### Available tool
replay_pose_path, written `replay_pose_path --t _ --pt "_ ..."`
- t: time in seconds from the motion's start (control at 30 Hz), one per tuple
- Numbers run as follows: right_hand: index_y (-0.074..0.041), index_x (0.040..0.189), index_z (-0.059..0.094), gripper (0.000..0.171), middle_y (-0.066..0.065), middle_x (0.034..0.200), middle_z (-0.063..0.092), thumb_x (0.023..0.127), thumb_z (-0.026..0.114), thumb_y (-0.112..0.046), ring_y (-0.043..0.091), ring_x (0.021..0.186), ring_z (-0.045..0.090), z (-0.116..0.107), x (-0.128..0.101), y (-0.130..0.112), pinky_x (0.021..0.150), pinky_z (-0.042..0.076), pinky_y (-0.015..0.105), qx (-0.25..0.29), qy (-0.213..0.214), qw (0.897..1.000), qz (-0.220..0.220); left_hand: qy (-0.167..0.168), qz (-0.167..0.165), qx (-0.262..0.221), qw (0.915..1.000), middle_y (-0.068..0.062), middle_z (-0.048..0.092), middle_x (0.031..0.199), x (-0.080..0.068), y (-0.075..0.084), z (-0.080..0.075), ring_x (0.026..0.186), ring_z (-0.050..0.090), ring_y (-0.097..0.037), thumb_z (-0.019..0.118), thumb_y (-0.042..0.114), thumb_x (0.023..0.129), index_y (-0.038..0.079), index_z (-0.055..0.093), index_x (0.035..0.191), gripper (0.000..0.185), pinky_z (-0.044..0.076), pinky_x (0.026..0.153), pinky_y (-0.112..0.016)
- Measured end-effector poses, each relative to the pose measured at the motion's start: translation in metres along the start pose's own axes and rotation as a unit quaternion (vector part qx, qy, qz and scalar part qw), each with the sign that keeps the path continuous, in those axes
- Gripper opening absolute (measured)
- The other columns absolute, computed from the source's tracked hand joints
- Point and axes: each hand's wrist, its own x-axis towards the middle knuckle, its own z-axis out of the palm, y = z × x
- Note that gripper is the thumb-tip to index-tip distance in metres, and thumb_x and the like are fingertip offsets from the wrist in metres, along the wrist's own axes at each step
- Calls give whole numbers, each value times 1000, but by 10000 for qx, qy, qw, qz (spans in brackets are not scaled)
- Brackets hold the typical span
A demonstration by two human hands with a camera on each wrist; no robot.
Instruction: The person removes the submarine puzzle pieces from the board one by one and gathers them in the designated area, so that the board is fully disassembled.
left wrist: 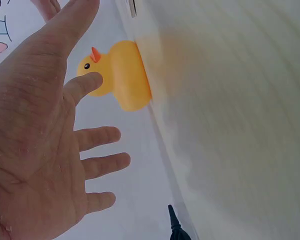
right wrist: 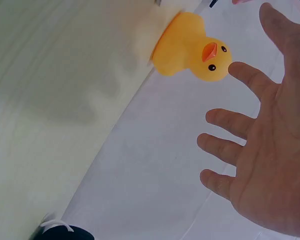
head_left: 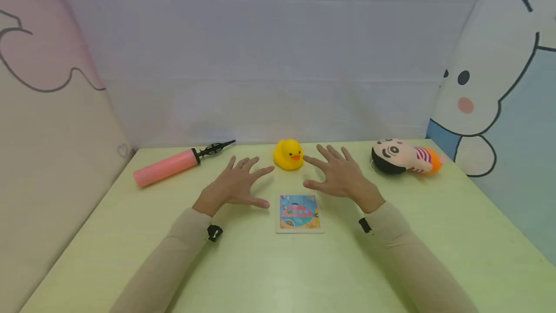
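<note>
While both sets of fingers are spread wide and nothing is grasped, the yellow duck [head_left: 288, 154] is seen just beyond the fingertips, between the two hands. The left hand [head_left: 235, 186] is held palm down with its fingers [head_left: 257, 173] fanned toward the duck from the left; the right hand [head_left: 340, 176] mirrors it, its fingers [head_left: 316, 161] stretched in from the right. Of the two, the right index fingertip appears a shade closer to the duck, though no contact can be confirmed from the head view. In the left wrist view the duck [left wrist: 121, 76] is seen side-on just past the index finger [left wrist: 85, 83], beak pointing back toward the person; in the right wrist view the duck [right wrist: 191, 51] sits just ahead of the index fingertip [right wrist: 240, 71], a small gap showing. Nearer the person, a small picture card [head_left: 299, 213] lies flat on the tabletop [head_left: 278, 269] between the wrists. Further out, a pink pump [head_left: 172, 165] lies well to the left, its long axis slanting toward the back, and a doll [head_left: 404, 157] lies on its side well to the right. Whether the palms rest on the tabletop or hover cannot be told.
</note>
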Motion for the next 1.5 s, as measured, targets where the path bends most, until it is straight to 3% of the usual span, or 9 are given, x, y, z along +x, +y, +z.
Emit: replay_pose_path --t 0.17,0.37,0.6,1.03,1.3,1.5 --pt "-27 152 44 74 19 159 31 92 51 -69 44 145 29 0 6 -9 115 16 64 14 -58 10000 -45 -389 2 -343 9987 -19 32 158 6 9 -4 141 35 -43 63 75 80 30 32 158 95 12 113 -68" --pt "-25 150 47 73 20 155 39 92 53 -68 43 137 42 2 11 -17 112 26 63 22 -132 9998 -111 -735 1 -153 9972 -13 45 149 14 18 -3 132 46 -37 63 76 80 34 35 155 91 33 108 -59" --pt "-26 148 50 70 20 146 49 91 55 -67 43 130 48 8 15 -26 107 33 62 256 -278 9990 -249 -829 54 38 9965 -11 51 137 18 26 -1 118 52 -30 64 77 79 35 39 153 89 41 100 -53" --pt "-22 139 60 58 16 134 58 92 66 -55 36 120 55 14 18 -31 103 39 58 482 -593 9942 -759 -969 -40 387 9945 -8 53 133 15 33 3 115 52 -28 61 81 77 38 44 149 86 43 97 -49" --pt "-19 124 70 33 9 117 68 93 71 -33 26 101 61 18 18 -34 91 48 53 419 -425 9922 -1097 -996 -99 623 9930 -8 52 131 13 40 5 112 51 -27 63 79 77 42 47 146 80 44 97 -49" --pt "-20 118 73 26 8 105 68 92 74 -26 21 87 58 20 21 -36 80 49 44 519 -514 9890 -1282 -987 -100 789 9919 -8 54 127 13 42 2 108 53 -27 62 79 78 41 47 145 78 46 95 -46"
